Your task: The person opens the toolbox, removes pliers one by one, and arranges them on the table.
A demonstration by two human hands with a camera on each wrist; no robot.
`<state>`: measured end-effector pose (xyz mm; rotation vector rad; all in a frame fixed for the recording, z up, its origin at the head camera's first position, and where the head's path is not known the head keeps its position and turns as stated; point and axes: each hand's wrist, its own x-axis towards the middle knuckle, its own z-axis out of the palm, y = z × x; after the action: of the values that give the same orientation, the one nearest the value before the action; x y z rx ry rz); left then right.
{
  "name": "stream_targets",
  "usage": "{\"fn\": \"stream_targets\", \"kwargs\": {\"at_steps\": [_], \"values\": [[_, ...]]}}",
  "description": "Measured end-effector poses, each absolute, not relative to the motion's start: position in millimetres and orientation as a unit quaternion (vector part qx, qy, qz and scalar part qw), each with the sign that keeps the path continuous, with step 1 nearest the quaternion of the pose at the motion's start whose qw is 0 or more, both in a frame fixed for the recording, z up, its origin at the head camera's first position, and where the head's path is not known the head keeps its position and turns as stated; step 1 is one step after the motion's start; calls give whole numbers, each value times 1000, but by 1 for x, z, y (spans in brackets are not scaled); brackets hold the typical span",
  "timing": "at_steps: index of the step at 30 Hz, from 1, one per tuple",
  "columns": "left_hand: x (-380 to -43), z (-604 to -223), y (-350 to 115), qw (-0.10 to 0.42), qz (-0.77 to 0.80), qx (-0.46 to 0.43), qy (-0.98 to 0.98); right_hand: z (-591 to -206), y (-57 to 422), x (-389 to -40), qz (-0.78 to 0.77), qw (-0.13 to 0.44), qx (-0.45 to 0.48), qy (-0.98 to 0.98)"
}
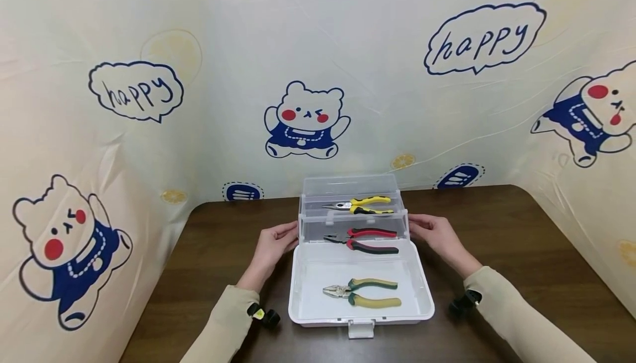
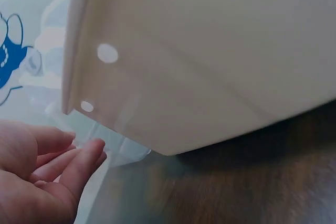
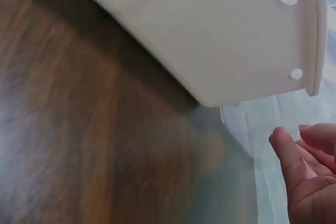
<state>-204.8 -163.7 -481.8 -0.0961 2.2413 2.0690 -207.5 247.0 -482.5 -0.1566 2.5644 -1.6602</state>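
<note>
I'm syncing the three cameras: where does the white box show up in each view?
Head: white box in the lower half, right of centre.
Left wrist: across the top, running off the right edge.
Right wrist: across the top, nearly reaching the right edge.
Shared landmark: brown table.

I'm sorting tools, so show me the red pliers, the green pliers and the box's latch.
Red pliers [image 1: 371,247]: head view, on the nearer handle.
Green pliers [image 1: 374,301]: head view, on the nearer handle.
Latch [image 1: 361,330]: head view, on its middle.
</note>
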Motion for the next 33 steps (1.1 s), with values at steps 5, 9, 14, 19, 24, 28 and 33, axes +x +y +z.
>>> {"fn": "stream_targets", "kwargs": {"at_steps": [5, 9, 14, 19, 24, 28, 33], "values": [[-184, -475, -168, 62, 657, -31, 751, -475, 256, -198, -538, 19, -58, 841], [-164, -469, -171, 91, 632, -33, 769, -458, 258, -193, -518, -24, -60, 853], [-142, -462, -174, 122, 615, -18, 779, -432, 253, -191, -488, -75, -78, 866], [-130, -458, -175, 145, 624, 12, 767, -411, 241, -196, -469, -99, -105, 871], [-126, -460, -175, 150, 617, 23, 772, -399, 223, -206, -458, -78, -135, 875], [-124, -462, -175, 155, 618, 25, 770, -395, 206, -213, -425, -63, -156, 889], [-120, -462, -175, 156, 626, 31, 763, -390, 188, -224, -377, -47, -190, 905]]}}
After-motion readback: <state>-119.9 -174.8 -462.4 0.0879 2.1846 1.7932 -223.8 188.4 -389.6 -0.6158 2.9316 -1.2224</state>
